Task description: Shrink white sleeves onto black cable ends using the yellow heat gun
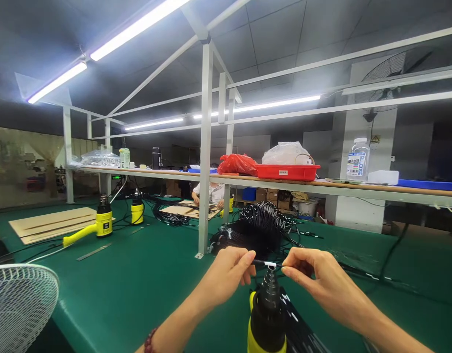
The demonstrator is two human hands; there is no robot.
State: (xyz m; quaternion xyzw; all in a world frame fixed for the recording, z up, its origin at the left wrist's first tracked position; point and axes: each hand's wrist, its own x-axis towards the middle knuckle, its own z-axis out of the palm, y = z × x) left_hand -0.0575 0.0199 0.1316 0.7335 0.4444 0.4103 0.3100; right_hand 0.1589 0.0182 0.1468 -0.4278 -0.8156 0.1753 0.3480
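Note:
Between my two hands a thin black cable is stretched level, with a white sleeve [270, 264] around its middle. My left hand [231, 271] pinches the cable on the left of the sleeve, and my right hand [310, 267] pinches it on the right. Just below the sleeve is the nozzle of an upright yellow and black heat gun [268, 314]; whether they touch I cannot tell. Beside the gun, partly hidden by it, lies a bundle of black cables [297, 321] with white marks.
Behind my hands rises a large pile of black cables [261, 228] by a white post [206, 147]. Another yellow heat gun [104, 218] stands at left near a cardboard sheet [51, 224]. A white fan [22, 306] is at lower left. A person [208, 192] sits across the green table [145, 284].

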